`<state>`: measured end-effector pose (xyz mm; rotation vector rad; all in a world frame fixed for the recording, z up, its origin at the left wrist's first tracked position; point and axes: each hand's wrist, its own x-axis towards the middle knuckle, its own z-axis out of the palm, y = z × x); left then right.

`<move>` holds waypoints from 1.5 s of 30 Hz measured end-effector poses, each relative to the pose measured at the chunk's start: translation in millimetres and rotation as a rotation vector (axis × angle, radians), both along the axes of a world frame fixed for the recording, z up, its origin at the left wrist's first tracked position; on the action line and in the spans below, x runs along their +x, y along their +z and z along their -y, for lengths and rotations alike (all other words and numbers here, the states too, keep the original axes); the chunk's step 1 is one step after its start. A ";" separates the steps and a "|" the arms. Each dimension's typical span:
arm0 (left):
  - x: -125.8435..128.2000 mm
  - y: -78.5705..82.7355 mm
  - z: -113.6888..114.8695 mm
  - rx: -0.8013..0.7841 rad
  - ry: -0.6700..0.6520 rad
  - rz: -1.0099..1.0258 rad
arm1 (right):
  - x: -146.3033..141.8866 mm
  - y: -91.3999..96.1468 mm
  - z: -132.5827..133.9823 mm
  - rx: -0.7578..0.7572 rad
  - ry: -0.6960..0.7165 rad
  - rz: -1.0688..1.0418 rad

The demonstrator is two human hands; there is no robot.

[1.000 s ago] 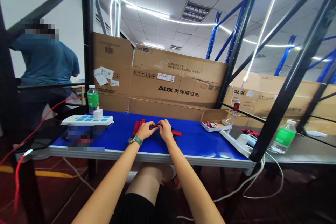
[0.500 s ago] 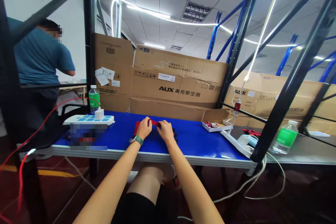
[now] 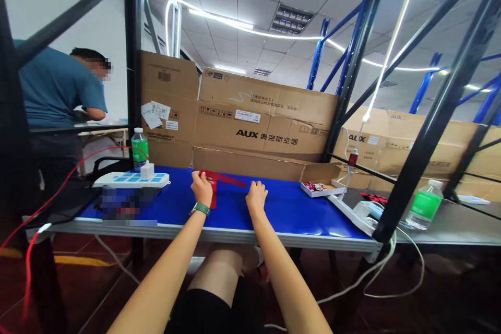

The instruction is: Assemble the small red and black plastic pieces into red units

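My left hand (image 3: 202,189), with a green-strapped watch (image 3: 201,209) on the wrist, is closed on one end of a flat red strip (image 3: 229,179). From the fingers the strip stretches to the right above the blue tabletop, its other end free near my right hand. A second flat red piece (image 3: 213,199) lies on the table beside and partly behind the left hand. My right hand (image 3: 256,197) is low over the table, its fingers curled together. Whatever those fingers hold, if anything, is hidden.
A blue-topped table (image 3: 301,214) backs onto a cardboard panel (image 3: 266,109). At left are a power strip (image 3: 131,180), a bottle (image 3: 140,148) and blurred-out items. An open box (image 3: 323,188) with small wrapped items sits right. A co-worker (image 3: 58,83) leans beyond the left post.
My hands have moved apart, the left one going left with the red strip. The right hand has let the strip's end go and now covers the dark items beside it. The co-worker leans lower.
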<state>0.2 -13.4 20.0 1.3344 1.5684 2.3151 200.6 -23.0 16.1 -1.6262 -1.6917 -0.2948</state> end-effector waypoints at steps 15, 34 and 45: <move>3.0 3.9 5.1 0.049 -0.035 -0.158 | -20.4 -5.0 3.7 -0.095 0.581 0.173; -1.4 -5.9 -11.4 0.089 -0.006 -0.207 | -4.4 8.2 -4.1 0.426 0.422 -0.524; -2.8 -16.3 -16.7 -0.157 -0.076 -0.395 | -5.4 15.0 9.8 0.471 0.379 -0.543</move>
